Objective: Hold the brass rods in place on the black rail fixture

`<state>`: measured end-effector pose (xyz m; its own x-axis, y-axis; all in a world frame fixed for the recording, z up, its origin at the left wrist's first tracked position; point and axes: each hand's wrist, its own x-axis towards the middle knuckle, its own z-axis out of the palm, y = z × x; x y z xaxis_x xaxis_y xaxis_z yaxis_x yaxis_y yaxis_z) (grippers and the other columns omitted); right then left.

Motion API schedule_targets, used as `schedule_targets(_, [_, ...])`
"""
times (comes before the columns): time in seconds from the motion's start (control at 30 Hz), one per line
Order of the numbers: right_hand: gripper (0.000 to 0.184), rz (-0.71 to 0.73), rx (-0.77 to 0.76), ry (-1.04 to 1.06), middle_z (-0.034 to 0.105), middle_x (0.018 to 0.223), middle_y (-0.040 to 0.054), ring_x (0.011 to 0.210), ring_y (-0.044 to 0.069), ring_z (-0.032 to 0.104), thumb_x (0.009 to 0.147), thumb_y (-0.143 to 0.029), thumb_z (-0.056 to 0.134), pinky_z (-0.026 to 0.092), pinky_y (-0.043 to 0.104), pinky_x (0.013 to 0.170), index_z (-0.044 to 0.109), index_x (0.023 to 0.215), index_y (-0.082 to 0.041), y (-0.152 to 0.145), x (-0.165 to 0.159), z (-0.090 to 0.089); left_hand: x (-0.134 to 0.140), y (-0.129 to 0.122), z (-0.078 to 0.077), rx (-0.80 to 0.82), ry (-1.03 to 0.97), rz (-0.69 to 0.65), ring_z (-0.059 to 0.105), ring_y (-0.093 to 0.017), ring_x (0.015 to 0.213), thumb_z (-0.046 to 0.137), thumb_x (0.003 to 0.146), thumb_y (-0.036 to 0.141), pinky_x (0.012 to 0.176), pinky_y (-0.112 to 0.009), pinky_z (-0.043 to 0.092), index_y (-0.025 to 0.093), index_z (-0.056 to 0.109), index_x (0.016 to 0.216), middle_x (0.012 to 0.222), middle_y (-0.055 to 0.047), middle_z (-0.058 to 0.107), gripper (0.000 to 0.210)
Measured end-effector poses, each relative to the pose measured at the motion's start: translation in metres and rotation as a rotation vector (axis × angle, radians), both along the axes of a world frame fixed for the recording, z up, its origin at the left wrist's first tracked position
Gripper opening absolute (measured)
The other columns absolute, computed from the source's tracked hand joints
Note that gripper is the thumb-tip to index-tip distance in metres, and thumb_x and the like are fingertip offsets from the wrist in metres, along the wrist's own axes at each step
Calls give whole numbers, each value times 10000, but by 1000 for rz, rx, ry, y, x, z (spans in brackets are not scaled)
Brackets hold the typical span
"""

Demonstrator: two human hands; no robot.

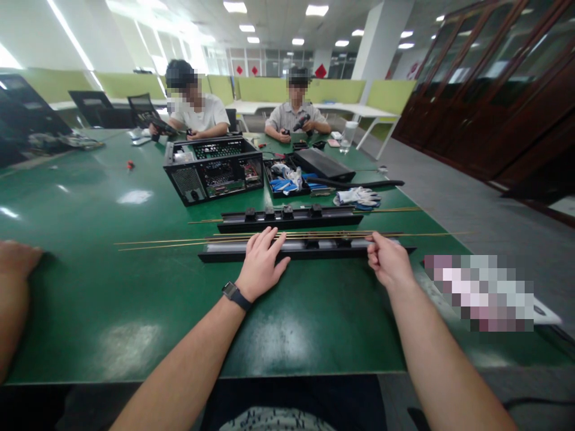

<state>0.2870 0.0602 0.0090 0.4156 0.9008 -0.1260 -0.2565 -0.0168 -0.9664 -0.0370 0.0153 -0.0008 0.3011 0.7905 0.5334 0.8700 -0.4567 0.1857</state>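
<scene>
Near the table's middle lies a long black trough (pixel 300 254) with a pale inner strip. Several thin brass-coloured rods (pixel 155 243) stretch along it and reach past both its ends. My left hand (pixel 263 266) lies palm down across the trough, its fingers spread with the tips at the rods. At the trough's right part, my right hand (pixel 390 257) is closed, thumb and index finger pinching a thin rod; the other fingers are curled in. Just behind runs a second black trough (pixel 290 224) with several dark blocks on it and more rods at its ends.
An opened black computer case (pixel 213 170) stands behind the troughs, beside a tray of blue-and-white gloves (pixel 287 178). Another glove pair (pixel 358 197) lies to the right. Two people sit across the green table (pixel 135 287). Another person's arm (pixel 15 287) rests at the left edge.
</scene>
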Motion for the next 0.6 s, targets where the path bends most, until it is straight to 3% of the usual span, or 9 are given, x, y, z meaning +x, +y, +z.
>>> schedule_targets(0.17, [171,-88,-19,20,540,507,-42,309,55,371,866,-299,709,201,157,258,651,793,-156,2,3,1,0,0,-1,-4,-9,0,395,-308,1505,602,969,378,1238,-512,284,197,512,1488,1551,-146,519,557])
schedule_targets(0.43, [201,32,-26,-10,554,517,-33,314,57,360,871,-341,726,202,155,259,671,822,-154,-1,0,0,1,1,-1,1,-18,-8,395,-314,1505,611,962,368,1236,-515,288,196,511,1488,1548,-156,518,563])
schedule_targets(0.6, [184,-11,-12,4,551,517,-37,312,59,367,857,-318,735,209,160,257,661,806,-158,-1,0,1,1,1,-1,4,-18,-11,393,-314,1506,601,967,368,1232,-511,295,196,510,1488,1549,-157,516,556])
